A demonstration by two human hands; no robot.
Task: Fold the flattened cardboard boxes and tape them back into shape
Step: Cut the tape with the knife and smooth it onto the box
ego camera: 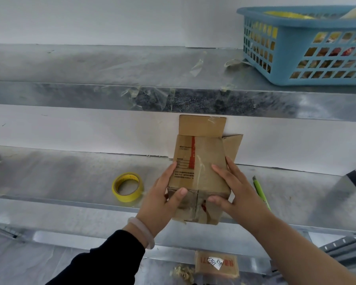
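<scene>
I see the small brown cardboard box (199, 171) held between both hands just above the dull metal bench (60, 175), long face up and near end toward the camera. The left hand (162, 200) wraps the box's left side, its thumb pressing the near end flaps (193, 210) closed. The right hand (232, 190) lies with fingers (220, 171) spread over the top face and its thumb on the same end. I cannot make out tape bridging that seam, so I judge the flaps are shut only by thumb pressure.

The yellow roll of tape (127, 187) lies on the bench well to the left, apart from either hand. Reaching for it means freeing one hand, and then the flaps may spring open or the box may skew back toward flat. The far flaps (201, 125) stand open, so a hard squeeze could buckle the walls. Old clear tape on the top face may wrinkle under new strips and weaken their hold.
</scene>
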